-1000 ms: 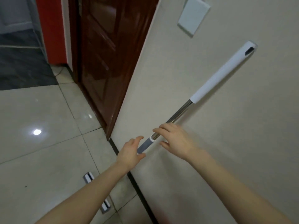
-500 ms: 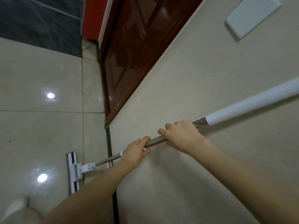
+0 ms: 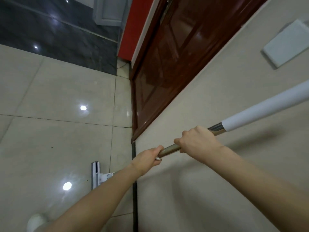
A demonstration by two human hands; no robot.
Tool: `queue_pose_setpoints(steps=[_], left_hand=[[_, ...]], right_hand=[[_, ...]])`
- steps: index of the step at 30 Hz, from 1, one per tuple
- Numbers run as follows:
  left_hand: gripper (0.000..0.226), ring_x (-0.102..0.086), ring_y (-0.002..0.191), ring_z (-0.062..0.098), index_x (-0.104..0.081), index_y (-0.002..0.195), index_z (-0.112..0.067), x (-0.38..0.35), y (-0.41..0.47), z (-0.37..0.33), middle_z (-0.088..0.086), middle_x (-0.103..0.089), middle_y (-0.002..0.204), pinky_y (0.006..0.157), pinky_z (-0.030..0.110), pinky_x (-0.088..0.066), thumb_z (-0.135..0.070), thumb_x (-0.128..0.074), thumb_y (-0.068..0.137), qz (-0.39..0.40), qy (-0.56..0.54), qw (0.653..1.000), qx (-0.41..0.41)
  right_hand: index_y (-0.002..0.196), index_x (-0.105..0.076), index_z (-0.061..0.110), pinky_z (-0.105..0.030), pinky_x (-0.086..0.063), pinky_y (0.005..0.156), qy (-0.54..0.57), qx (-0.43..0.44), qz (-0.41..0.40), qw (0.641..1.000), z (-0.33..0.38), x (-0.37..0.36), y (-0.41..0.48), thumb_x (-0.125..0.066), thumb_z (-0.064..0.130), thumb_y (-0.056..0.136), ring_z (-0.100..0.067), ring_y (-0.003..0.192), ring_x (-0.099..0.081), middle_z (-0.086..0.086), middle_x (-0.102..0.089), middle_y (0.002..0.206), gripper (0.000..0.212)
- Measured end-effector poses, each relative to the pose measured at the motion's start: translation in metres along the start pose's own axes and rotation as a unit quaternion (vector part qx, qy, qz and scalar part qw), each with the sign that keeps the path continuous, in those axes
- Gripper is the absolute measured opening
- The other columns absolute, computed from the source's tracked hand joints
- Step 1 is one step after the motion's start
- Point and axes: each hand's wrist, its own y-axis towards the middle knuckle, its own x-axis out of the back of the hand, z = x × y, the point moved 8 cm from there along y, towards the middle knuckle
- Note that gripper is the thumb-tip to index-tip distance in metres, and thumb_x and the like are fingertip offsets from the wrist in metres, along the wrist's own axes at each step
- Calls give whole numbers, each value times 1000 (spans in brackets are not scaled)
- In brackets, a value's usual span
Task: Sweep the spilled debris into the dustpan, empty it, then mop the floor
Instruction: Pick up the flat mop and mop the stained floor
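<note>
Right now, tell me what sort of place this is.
Probably a hallway inside a home or flat: glossy beige floor tiles, a dark wooden door set in a plain wall, and a mop.

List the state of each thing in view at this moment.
mop, tilted, pole gripped by both hands.
mop head, down on the floor beside the wall.
left hand, curled round the lower pole.
right hand, curled round the metal pole below the white grip.
floor, glossy, with a few dark specks.
door, looks shut.
</note>
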Motion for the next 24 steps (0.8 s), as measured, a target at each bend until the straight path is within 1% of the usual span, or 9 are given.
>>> queue_pose_setpoints(steps=[3, 7, 10, 13, 15, 17, 19, 22, 24], left_hand=[[31, -49, 80, 11, -41, 122, -18, 38, -11, 9, 5, -59, 103, 69, 23, -33, -23, -55, 95, -10, 22, 1000, 1], [28, -53, 81, 15, -42, 117, -18, 99, -30, 33, 6, -59, 100, 70, 26, -39, -21, -56, 93, -3, 31, 1000, 7], [32, -59, 85, 22, -41, 120, -18, 145, -50, 64, 8, -59, 101, 74, 34, -48, -21, -56, 92, 6, 57, 998, 28], [28, -60, 84, 23, -40, 114, -22, 190, -71, 105, 6, -60, 98, 75, 37, -50, -22, -57, 92, 8, 95, 994, 48], [29, -59, 83, 23, -40, 116, -24, 221, -87, 136, 7, -59, 99, 74, 38, -51, -21, -57, 92, 15, 123, 990, 65], [30, -58, 84, 25, -41, 119, -21, 252, -101, 165, 9, -58, 101, 74, 40, -51, -18, -55, 93, 26, 153, 985, 78], [31, -58, 86, 27, -42, 121, -19, 281, -113, 193, 11, -57, 102, 73, 41, -50, -17, -54, 93, 31, 185, 978, 91], [33, -60, 90, 32, -42, 124, -16, 322, -130, 234, 14, -57, 106, 69, 38, -45, -18, -54, 93, 27, 228, 968, 105], [34, -60, 91, 33, -42, 125, -14, 345, -140, 264, 15, -56, 107, 66, 35, -41, -18, -54, 93, 32, 259, 958, 120]], right_hand=[[118, -55, 23, -33, -29, 65, -1, 2, -18, 1000, 0, 37, 12, -43, 39, 100, -25, 99, -64, -3, -63, 109, 27], [120, -53, 27, -33, -28, 64, 13, 1, -36, 999, 5, 90, 37, -41, 42, 100, -24, 99, -63, 0, -63, 107, 27], [121, -53, 28, -33, -28, 65, 34, -2, -55, 998, 17, 128, 65, -42, 44, 99, -25, 100, -64, -1, -64, 108, 30], [125, -52, 31, -32, -31, 64, 67, -9, -80, 994, 36, 164, 100, -41, 46, 99, -24, 97, -65, 1, -64, 107, 32], [126, -51, 33, -32, -36, 64, 99, -12, -84, 991, 52, 186, 127, -41, 46, 99, -22, 95, -65, 2, -64, 105, 32], [121, -53, 33, -33, -43, 68, 132, -10, -92, 987, 66, 206, 155, -42, 47, 98, -21, 92, -65, 4, -61, 95, 29], [117, -54, 32, -32, -44, 67, 160, -9, -97, 982, 79, 223, 184, -43, 49, 97, -21, 87, -64, 6, -52, 86, 28], [117, -56, 32, -31, -38, 65, 194, -12, -107, 975, 99, 250, 228, -44, 49, 97, -20, 78, -57, 6, -49, 84, 29], [119, -56, 32, -30, -37, 65, 223, -17, -111, 968, 110, 265, 257, -44, 49, 97, -19, 79, -58, 3, -56, 89, 30]])
